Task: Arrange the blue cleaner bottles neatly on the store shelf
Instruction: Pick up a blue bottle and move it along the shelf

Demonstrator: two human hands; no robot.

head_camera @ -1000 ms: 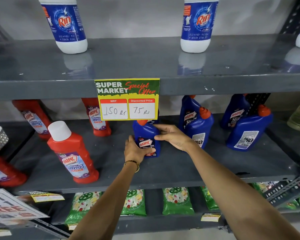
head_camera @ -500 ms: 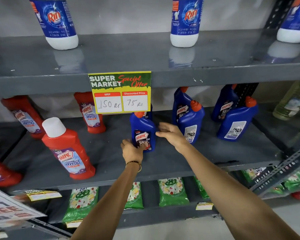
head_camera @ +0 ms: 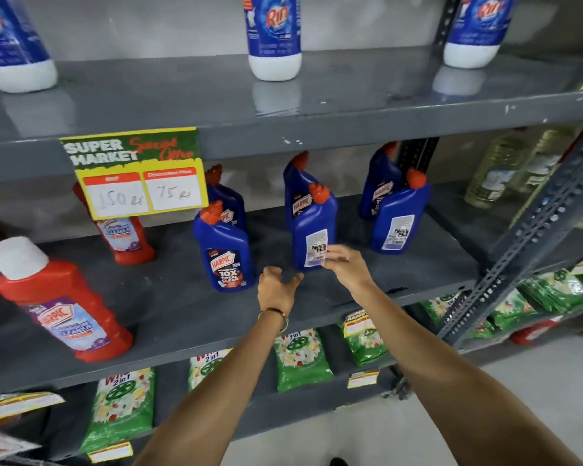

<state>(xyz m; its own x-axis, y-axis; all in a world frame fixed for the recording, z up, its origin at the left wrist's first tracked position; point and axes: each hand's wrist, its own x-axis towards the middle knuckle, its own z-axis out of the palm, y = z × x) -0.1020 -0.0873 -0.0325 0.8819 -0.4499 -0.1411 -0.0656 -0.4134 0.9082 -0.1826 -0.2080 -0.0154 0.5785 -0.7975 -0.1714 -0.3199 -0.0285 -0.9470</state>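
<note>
Middle blue bottle (head_camera: 312,230) upright on the grey shelf (head_camera: 182,307), back label outward, second blue bottle close behind. Left blue bottle (head_camera: 224,253) now let go, label forward, standing alone. Right hand (head_camera: 345,264) shifted over from there, fingers loosely curled at the middle bottle's label, touching or nearly so. Left hand (head_camera: 276,289) off the bottle, fingers spread, hovering between the two. Price sign (head_camera: 135,173) above, red bottle (head_camera: 59,304) far left.
</note>
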